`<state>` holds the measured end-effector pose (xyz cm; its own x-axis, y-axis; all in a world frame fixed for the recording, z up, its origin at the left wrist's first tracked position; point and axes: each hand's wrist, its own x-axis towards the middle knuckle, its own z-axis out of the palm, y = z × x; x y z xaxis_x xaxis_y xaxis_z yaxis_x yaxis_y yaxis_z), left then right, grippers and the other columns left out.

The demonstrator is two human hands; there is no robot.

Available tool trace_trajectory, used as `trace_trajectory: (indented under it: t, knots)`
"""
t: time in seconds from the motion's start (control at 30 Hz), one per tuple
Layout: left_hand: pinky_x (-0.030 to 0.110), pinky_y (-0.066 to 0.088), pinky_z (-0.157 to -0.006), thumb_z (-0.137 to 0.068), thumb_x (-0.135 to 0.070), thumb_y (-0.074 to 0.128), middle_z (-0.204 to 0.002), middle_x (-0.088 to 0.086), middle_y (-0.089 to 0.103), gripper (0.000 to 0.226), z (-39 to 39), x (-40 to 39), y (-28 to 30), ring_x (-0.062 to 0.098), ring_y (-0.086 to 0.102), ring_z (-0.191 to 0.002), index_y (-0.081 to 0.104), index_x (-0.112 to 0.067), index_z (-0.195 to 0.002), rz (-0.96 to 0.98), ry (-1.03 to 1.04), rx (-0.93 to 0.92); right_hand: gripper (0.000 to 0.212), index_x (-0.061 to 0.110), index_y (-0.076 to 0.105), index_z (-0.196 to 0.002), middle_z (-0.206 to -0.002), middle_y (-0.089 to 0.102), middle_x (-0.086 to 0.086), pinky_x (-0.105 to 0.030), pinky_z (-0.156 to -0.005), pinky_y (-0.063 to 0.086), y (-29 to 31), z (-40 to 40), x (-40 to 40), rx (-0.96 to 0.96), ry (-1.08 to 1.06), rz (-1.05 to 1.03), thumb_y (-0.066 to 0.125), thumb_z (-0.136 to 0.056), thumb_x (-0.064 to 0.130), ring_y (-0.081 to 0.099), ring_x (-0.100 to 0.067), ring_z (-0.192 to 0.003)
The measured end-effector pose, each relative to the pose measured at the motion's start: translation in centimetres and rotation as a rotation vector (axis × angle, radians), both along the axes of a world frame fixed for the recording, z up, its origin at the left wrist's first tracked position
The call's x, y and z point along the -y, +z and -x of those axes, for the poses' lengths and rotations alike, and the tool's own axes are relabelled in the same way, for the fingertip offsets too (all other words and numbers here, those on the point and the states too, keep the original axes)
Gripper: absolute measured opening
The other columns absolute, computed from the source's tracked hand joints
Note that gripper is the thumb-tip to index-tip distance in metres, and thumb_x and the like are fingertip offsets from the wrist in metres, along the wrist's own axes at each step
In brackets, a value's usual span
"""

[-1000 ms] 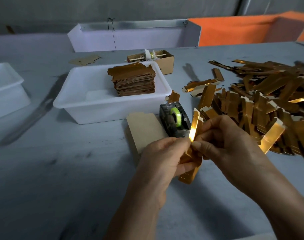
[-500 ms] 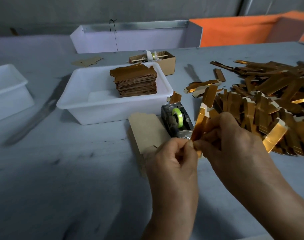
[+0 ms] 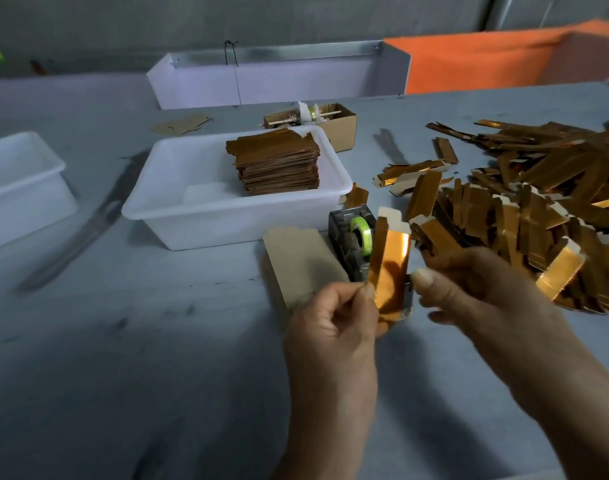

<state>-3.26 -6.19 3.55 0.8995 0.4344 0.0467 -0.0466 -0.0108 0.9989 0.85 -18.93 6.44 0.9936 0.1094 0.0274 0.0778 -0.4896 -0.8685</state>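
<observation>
The gold card [image 3: 391, 271], mid-frame, now faces us opened flat in the left hand [image 3: 334, 327]; the right hand [image 3: 469, 289] has shifted rightward.

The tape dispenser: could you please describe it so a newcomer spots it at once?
Find the big white tub holding stacked brown cards. Off its near right corner stands the tape dispenser, dark and squat. Its lime-green roll marks it out among gold cards.
</observation>
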Motion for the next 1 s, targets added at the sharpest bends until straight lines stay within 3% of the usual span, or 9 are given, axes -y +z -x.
trace_trajectory:
  t: [0.07,0.27,0.37,0.47,0.53,0.63,0.77,0.87,1.0]
  knots:
    - [0.016,0.055,-0.059,-0.090,-0.019,0.061,-0.075,-0.007,0.074,0.017,0.2,0.4,0.0,0.009,0.072,-0.070,0.070,-0.025,-0.078,0.046,-0.075,-0.057,0.056,0.027,0.057,-0.092,-0.088,0.065,-0.001,-0.030,-0.073,0.051,-0.6,0.3,-0.7,-0.091,0.057,-0.104,0.059,-0.049,0.062,0.061,-0.016,-0.086]
    - [0.026,0.058,-0.055,-0.093,-0.024,0.060,-0.072,-0.007,0.073,0.016,0.4,-0.4,-0.1,0.013,0.070,-0.061,0.069,-0.027,-0.080,0.037,-0.179,-0.199,0.015,0.025,0.063,-0.087,-0.076,0.067,0.000,-0.010,-0.052,0.044,-1.7,0.2,-1.2,-0.164,0.059,-0.192,0.064,-0.073,0.032,0.062,-0.004,-0.072]
    - [0.020,0.050,-0.047,-0.092,-0.037,0.057,-0.068,-0.005,0.070,0.019,0.3,-1.1,0.2,0.009,0.063,-0.051,0.068,-0.028,-0.079,-0.170,-0.218,-0.222,0.010,0.027,0.063,-0.088,-0.071,0.066,0.006,-0.013,-0.058,0.042,-1.9,0.0,-1.1,-0.171,0.067,-0.199,0.064,-0.078,0.024,0.063,-0.005,-0.074]
    - [0.027,0.058,-0.064,-0.090,-0.046,0.054,-0.069,-0.004,0.072,0.033,-0.2,-1.7,0.6,0.004,0.068,-0.061,0.069,-0.020,-0.078,-0.355,-0.240,-0.217,0.015,0.034,0.060,-0.089,-0.075,0.066,0.010,-0.014,-0.065,0.043,-1.8,-0.3,-0.8,-0.191,0.053,-0.274,0.061,-0.076,0.025,0.062,-0.004,-0.077]
    - [0.036,0.056,-0.067,-0.091,-0.045,0.054,-0.069,-0.001,0.071,0.035,-0.7,-2.7,0.4,0.010,0.069,-0.065,0.066,-0.016,-0.076,-0.572,-0.065,-0.219,0.021,0.039,0.057,-0.093,-0.085,0.059,0.015,-0.026,-0.080,0.040,-1.7,-1.2,-0.1,-0.178,-0.020,-0.303,0.060,-0.082,0.022,0.056,-0.008,-0.086]
    - [0.035,0.050,-0.069,-0.094,-0.046,0.049,-0.088,-0.002,0.066,0.030,-1.9,-4.6,-0.1,0.020,0.062,-0.082,0.061,-0.019,-0.089,-0.888,0.201,-0.280,0.041,0.028,0.051,-0.127,-0.101,0.054,0.011,-0.036,-0.081,0.040,-1.8,-4.0,1.7,-0.063,-0.146,-0.123,0.057,-0.087,0.024,0.050,-0.016,-0.099]
    - [0.032,0.042,-0.073,-0.087,-0.053,0.058,-0.103,0.002,0.055,0.040,-4.2,-6.2,-1.4,0.024,0.056,-0.098,0.051,-0.015,-0.098,-0.771,0.176,-0.462,0.046,0.017,0.046,-0.134,-0.109,0.060,-0.008,-0.031,-0.063,0.045,-2.5,-7.9,3.7,0.023,-0.218,0.361,0.055,-0.091,0.030,0.056,-0.025,-0.086]
    - [0.027,0.043,-0.065,-0.080,-0.045,0.072,-0.087,-0.006,0.052,0.042,-5.5,-7.1,-2.4,0.013,0.054,-0.080,0.049,-0.016,-0.099,-0.528,0.088,-0.512,0.041,0.012,0.049,-0.130,-0.087,0.055,-0.006,-0.029,-0.057,0.046,-3.2,-9.3,4.5,0.058,-0.243,0.671,0.055,-0.092,0.028,0.056,-0.022,-0.074]
    - [0.019,0.042,-0.052,-0.071,-0.031,0.084,-0.079,-0.007,0.058,0.041,-5.7,-8.2,-3.0,0.005,0.057,-0.068,0.052,-0.016,-0.093,-0.262,0.131,-0.456,0.050,0.009,0.046,-0.135,-0.129,0.046,-0.021,-0.048,-0.085,0.048,-3.9,-8.5,4.8,0.185,-0.317,0.778,0.060,-0.089,0.027,0.047,-0.040,-0.115]
